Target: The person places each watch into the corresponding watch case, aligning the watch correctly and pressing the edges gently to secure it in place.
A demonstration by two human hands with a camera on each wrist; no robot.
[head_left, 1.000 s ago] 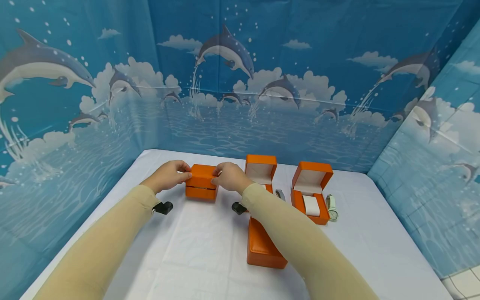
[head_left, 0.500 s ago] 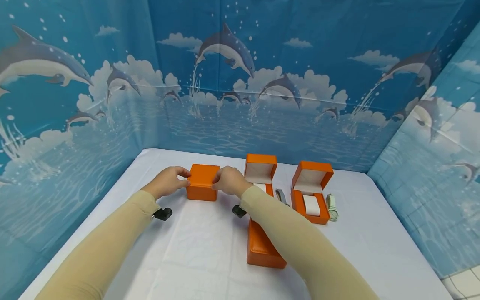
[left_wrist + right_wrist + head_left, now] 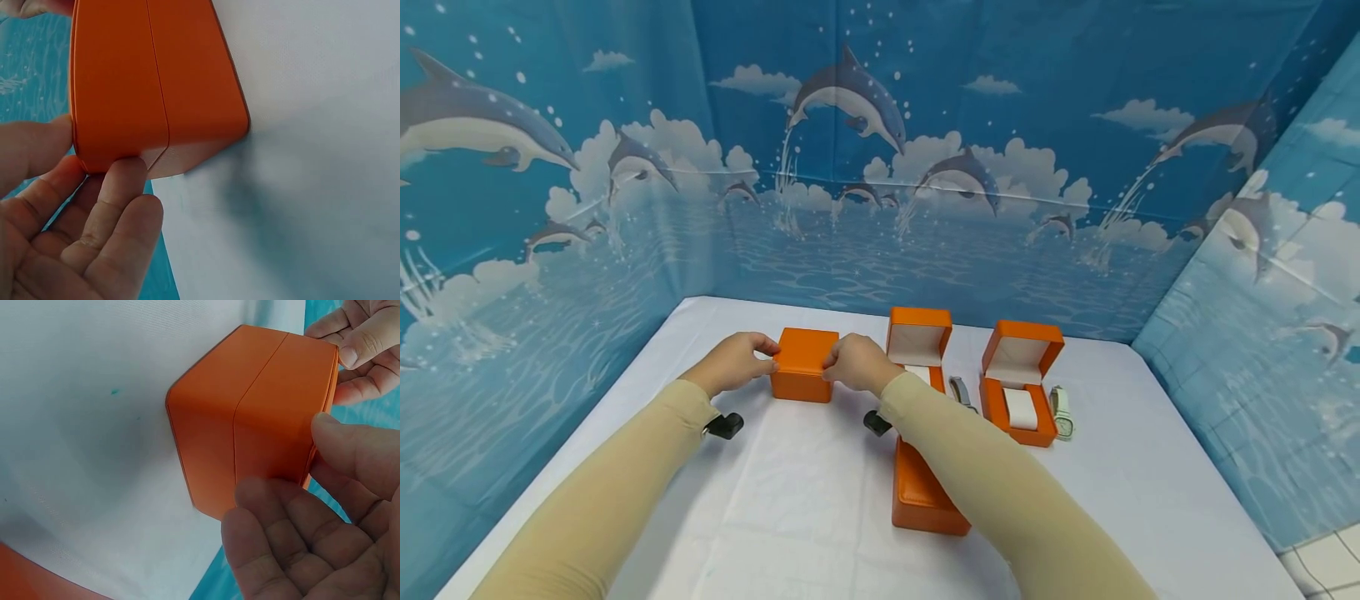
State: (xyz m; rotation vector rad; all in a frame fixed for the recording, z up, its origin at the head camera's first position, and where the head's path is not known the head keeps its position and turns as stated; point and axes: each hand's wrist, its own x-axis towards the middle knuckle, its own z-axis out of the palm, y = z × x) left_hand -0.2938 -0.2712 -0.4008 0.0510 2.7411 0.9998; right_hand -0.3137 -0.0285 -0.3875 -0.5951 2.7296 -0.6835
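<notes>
A closed orange watch box (image 3: 805,358) stands on the white cloth, its lid seam shut in both wrist views. At its left side, my left hand (image 3: 735,364) holds the lid with thumb and fingertips; in the left wrist view the fingers (image 3: 128,181) lie along the box's end. My right hand (image 3: 860,363) holds the lid's right side, its thumb (image 3: 350,440) at the top edge in the right wrist view. The box's inside is hidden.
Two open orange watch boxes, one box (image 3: 921,337) partly behind my right arm and another box (image 3: 1021,379) with a white cushion, stand at the right. A grey watch (image 3: 958,390) and a pale green watch (image 3: 1062,412) lie beside them. Another closed orange box (image 3: 925,492) is nearer me.
A second ago the lid of the watch box stood slightly raised with a dark gap. It came down onto the base, both hands lowering with it. Over the last half second little moved.
</notes>
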